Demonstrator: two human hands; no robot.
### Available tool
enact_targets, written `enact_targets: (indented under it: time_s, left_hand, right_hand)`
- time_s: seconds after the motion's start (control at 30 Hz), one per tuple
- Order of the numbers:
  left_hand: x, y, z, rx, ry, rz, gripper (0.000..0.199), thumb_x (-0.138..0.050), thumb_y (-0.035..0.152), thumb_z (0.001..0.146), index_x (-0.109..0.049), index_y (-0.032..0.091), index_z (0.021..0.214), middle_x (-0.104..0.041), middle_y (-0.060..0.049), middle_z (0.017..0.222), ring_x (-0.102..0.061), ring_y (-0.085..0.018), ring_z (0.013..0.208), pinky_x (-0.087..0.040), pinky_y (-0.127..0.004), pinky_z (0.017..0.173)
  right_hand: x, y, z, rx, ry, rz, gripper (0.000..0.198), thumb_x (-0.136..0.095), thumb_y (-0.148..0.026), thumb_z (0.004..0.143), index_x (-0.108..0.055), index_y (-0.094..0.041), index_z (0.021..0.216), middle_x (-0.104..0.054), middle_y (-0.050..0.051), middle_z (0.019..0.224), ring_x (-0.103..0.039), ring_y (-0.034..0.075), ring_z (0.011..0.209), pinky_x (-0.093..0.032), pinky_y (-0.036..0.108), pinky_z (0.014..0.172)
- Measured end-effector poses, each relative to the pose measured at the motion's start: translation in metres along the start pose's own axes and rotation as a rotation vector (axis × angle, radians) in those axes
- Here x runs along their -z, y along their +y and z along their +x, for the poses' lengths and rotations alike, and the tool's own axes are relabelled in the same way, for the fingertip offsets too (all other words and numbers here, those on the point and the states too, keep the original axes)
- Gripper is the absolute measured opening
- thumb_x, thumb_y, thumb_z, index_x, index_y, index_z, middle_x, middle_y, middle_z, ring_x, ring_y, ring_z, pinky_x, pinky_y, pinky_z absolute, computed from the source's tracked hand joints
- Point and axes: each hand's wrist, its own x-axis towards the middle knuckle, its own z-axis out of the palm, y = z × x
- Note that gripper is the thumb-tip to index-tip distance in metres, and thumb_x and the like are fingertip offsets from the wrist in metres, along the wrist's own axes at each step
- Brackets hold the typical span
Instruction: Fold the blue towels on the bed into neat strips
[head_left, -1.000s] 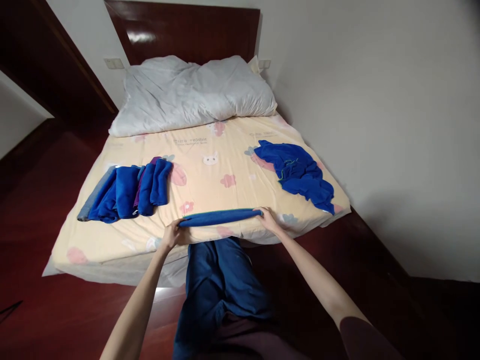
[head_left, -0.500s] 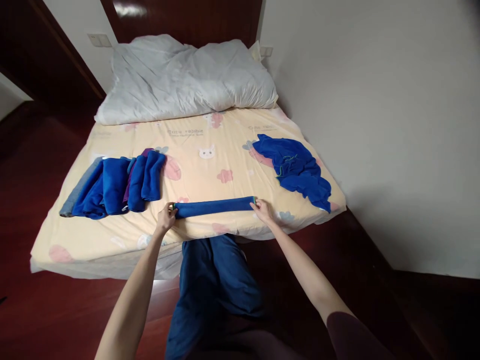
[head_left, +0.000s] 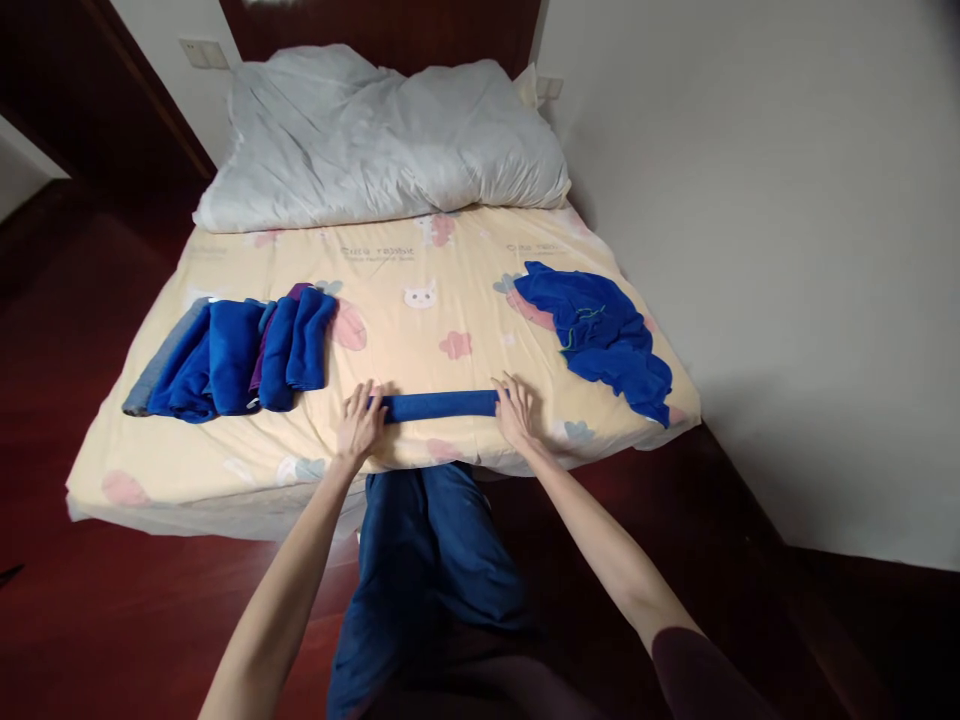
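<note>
A blue cloth, likely a towel [head_left: 441,404], lies as a long narrow folded strip near the bed's front edge. Over its left end rests my left hand [head_left: 361,420], palm down with fingers stretched out. At the opposite end my right hand [head_left: 515,410] lies on the strip, its fingers apart. Both ends of the strip are hidden under the hands. To the left, a row of rolled or folded cloths [head_left: 236,355], mostly blue with a grey and a purple one, sits close to my left hand. A crumpled blue cloth heap [head_left: 600,335] lies beyond my right hand.
The bed [head_left: 420,350] has a yellow sheet with rabbit and carrot prints. A bunched white quilt [head_left: 382,140] covers its far end, against a dark headboard [head_left: 390,35]. A white wall [head_left: 765,250] stands to the right; dark red floor [head_left: 97,620] shows at the left.
My hands have gone from pinching the strip's ends to lying over them with fingers spread, and have moved closer together. The view has shifted slightly.
</note>
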Motion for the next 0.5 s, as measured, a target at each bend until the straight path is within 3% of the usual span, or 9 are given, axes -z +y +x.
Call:
enact_targets:
  time_s: [0.1,0.2,0.37,0.43,0.5]
  left_hand:
    - [-0.012,0.021,-0.002,-0.275,-0.08,-0.068,0.056,-0.037,0.037,0.101,-0.039,0.021,0.155,-0.029,-0.009,0.165,-0.021,-0.028,0.154,-0.019,-0.047,0.124]
    - [-0.024,0.019,-0.003,-0.307,-0.117,-0.111,0.058,-0.038,0.038,0.101,-0.037,0.02,0.156,-0.029,-0.009,0.165,-0.023,-0.026,0.154,-0.017,-0.046,0.126]
    - [-0.016,-0.013,-0.019,-0.206,-0.13,-0.186,0.056,-0.039,0.025,0.098,-0.041,0.016,0.153,-0.034,-0.012,0.162,-0.026,-0.026,0.153,-0.017,-0.049,0.126]
    - [-0.006,-0.013,-0.036,-0.068,-0.061,-0.288,0.057,-0.045,0.02,0.093,-0.045,0.014,0.15,-0.036,-0.015,0.161,-0.025,-0.028,0.153,-0.017,-0.051,0.126]
    - [0.001,-0.001,-0.055,0.19,0.062,-0.48,0.059,-0.053,0.019,0.088,-0.048,0.014,0.146,-0.042,-0.018,0.157,-0.033,-0.031,0.149,-0.027,-0.053,0.123]
  right_hand:
    - [-0.008,-0.032,0.0,0.296,-0.133,-0.005,0.054,-0.041,-0.025,0.1,-0.041,-0.029,0.154,-0.028,0.004,0.166,-0.022,0.027,0.153,-0.014,0.054,0.125]
    - [-0.017,-0.037,-0.006,0.42,-0.285,-0.009,0.057,-0.039,-0.036,0.102,-0.032,-0.027,0.158,-0.025,0.003,0.167,-0.017,0.024,0.155,-0.009,0.053,0.127]
    - [-0.013,0.007,-0.017,0.365,-0.363,0.012,0.058,-0.032,-0.036,0.104,-0.027,-0.023,0.16,-0.024,0.006,0.167,-0.016,0.022,0.156,-0.011,0.051,0.128]
    - [-0.006,0.022,-0.01,0.352,-0.385,0.082,0.056,-0.03,-0.036,0.104,-0.033,-0.022,0.158,-0.029,0.006,0.165,-0.02,0.021,0.155,-0.017,0.049,0.127]
    - [0.0,0.03,0.006,0.319,-0.364,0.157,0.053,-0.032,-0.034,0.103,-0.042,-0.021,0.154,-0.036,0.008,0.162,-0.028,0.022,0.152,-0.024,0.046,0.126]
